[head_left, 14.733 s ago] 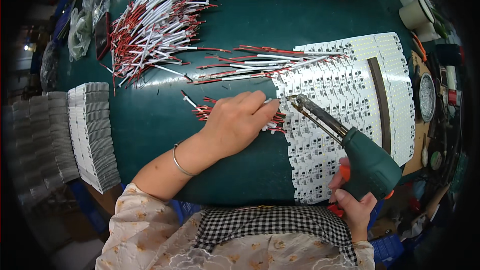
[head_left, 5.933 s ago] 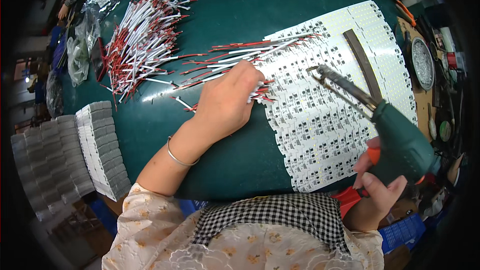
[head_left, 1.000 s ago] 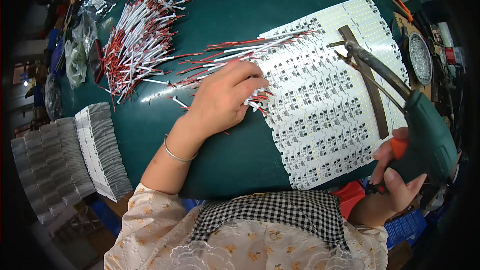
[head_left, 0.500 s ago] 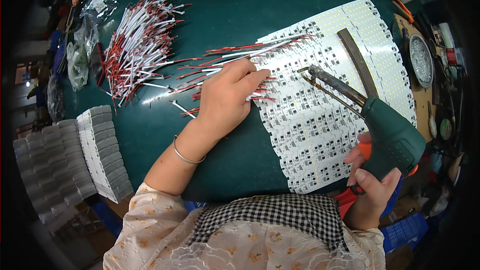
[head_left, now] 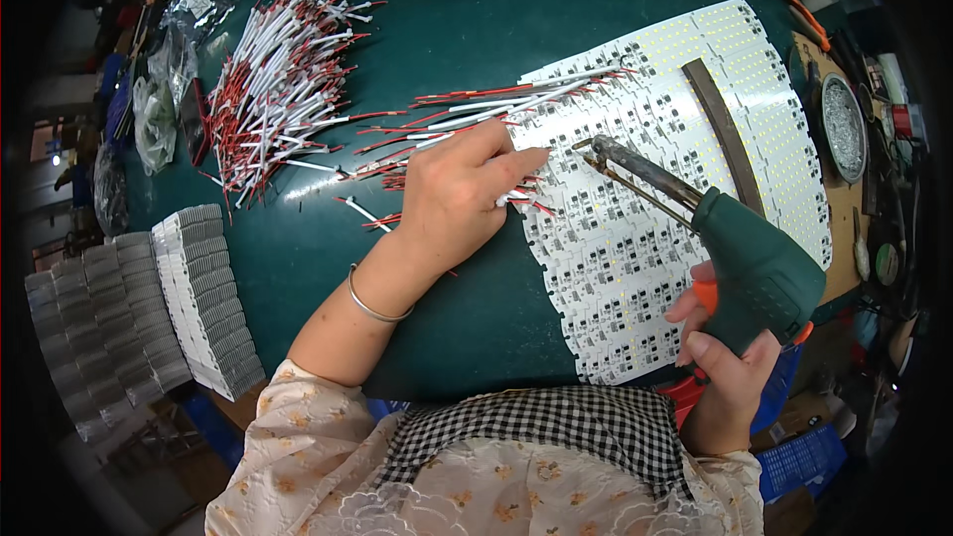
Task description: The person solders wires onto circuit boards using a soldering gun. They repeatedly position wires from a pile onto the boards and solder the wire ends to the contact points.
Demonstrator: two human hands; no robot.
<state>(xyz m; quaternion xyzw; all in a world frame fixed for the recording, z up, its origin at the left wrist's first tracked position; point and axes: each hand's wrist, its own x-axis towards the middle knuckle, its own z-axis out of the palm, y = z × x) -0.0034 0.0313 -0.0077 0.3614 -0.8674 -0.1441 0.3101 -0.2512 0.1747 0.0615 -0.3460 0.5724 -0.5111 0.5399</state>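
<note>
A white LED circuit-board panel (head_left: 606,268), crowded with small black parts and yellow LEDs, lies on the green table. At its left edge my left hand (head_left: 457,184) is closed, thumb and forefinger together, on short red-and-white wires (head_left: 521,197) whose ends poke out past the fingers. More loose wires (head_left: 496,111) lie beside this hand, some reaching over the panel. My right hand (head_left: 730,362) grips a green soldering gun (head_left: 759,263) with an orange trigger. Its metal tip is above the panel, a short way right of my left fingertips; whether it touches cannot be told.
A big heap of red-and-white wires (head_left: 283,89) lies at the far left. Stacks of pale strips (head_left: 204,303) stand at the near left. A dark bar (head_left: 722,129) rests on the panel. At the right, a round dish (head_left: 844,129) holds silvery bits.
The soldering gun in my right hand has moved left, bringing its tip nearer my left fingers. My left hand keeps its hold on the wires. The view has shifted slightly.
</note>
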